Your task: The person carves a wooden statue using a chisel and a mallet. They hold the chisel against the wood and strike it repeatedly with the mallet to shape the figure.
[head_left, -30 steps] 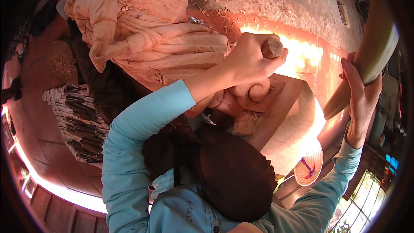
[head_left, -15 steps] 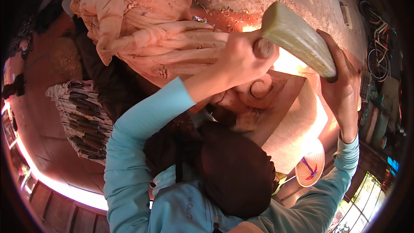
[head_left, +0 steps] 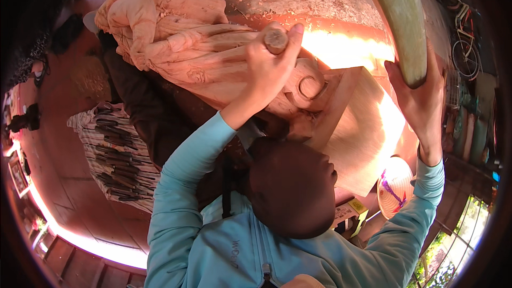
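Observation:
My left hand (head_left: 261, 69) is closed around the round wooden handle (head_left: 276, 41) of what looks like a chisel. I see the handle end-on, and its blade is hidden beneath the hand. My right hand (head_left: 418, 93) grips the lower end of a long, greenish-yellow wooden mallet (head_left: 402, 26), raised at the right with its top cut off by the picture's edge. Below and left of my left hand lies a large carved wooden statue (head_left: 181, 53) with flowing robe folds. A ring-like carved part (head_left: 309, 87) shows near its angular pale wooden base (head_left: 362, 133).
On the left, a striped cloth (head_left: 85, 122) bears several carving tools (head_left: 117, 154). A conical hat (head_left: 394, 189) and a yellow box (head_left: 354, 210) sit beyond the base, lower right. Wood chips lie on the floor at the top. A bicycle (head_left: 464, 42) stands far right.
The mallet has swung up and away from my left hand, from level with it to near the top edge. My left hand has shifted left, still holding the handle.

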The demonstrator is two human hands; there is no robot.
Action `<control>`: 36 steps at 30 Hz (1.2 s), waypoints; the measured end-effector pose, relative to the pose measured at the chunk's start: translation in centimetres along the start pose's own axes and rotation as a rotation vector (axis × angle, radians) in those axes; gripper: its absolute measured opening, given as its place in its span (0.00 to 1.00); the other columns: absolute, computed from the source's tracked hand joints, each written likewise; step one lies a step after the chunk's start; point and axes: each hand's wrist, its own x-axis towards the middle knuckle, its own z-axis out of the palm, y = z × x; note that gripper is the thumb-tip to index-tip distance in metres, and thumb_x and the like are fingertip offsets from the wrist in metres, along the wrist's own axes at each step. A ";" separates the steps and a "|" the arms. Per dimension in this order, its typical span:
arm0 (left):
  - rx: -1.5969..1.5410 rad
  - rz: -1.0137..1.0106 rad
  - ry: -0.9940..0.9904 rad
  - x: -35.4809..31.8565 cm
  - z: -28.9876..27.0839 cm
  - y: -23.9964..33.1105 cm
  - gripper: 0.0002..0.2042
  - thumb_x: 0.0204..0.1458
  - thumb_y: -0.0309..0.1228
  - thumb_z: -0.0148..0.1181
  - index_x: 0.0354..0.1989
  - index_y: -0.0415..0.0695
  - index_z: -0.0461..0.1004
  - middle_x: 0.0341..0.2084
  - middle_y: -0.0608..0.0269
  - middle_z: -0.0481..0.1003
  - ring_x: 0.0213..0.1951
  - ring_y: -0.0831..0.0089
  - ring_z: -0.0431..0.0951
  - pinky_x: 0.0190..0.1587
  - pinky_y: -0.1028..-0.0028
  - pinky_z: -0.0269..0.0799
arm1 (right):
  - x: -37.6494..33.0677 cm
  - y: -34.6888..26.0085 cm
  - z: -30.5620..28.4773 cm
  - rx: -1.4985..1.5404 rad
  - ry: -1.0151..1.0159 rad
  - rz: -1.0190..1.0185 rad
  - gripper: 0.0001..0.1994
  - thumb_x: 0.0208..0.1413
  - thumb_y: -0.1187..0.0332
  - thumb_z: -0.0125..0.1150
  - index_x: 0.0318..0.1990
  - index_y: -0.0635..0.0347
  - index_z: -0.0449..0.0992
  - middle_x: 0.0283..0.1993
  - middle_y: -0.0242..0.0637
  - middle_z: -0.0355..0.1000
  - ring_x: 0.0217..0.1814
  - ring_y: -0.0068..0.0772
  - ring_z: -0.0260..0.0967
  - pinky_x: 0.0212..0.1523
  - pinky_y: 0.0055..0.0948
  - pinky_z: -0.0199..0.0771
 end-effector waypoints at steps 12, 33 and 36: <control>0.022 0.025 0.013 -1.7 0.7 -0.6 0.11 0.51 0.28 0.59 0.21 0.37 0.67 0.12 0.66 0.66 0.18 0.82 0.63 0.22 0.76 0.62 | -0.5 -0.1 1.1 -0.562 -0.025 -0.437 0.33 0.40 0.76 0.59 0.58 0.36 0.63 0.29 0.37 0.69 0.25 0.42 0.70 0.25 0.37 0.71; -0.107 -0.065 0.038 -2.5 0.5 3.1 0.15 0.54 0.32 0.57 0.17 0.42 0.63 0.10 0.67 0.64 0.14 0.80 0.66 0.17 0.80 0.59 | -4.2 -0.3 -1.2 0.084 -0.027 -0.093 0.31 0.45 0.81 0.57 0.59 0.51 0.61 0.45 0.51 0.71 0.46 0.50 0.71 0.42 0.32 0.72; -0.175 -0.043 0.116 -3.1 0.4 2.7 0.16 0.55 0.31 0.56 0.17 0.42 0.61 0.10 0.67 0.63 0.13 0.81 0.64 0.16 0.80 0.58 | -4.0 -0.8 -1.4 0.138 -0.022 -0.128 0.29 0.46 0.79 0.58 0.59 0.53 0.61 0.47 0.50 0.71 0.48 0.49 0.70 0.44 0.32 0.71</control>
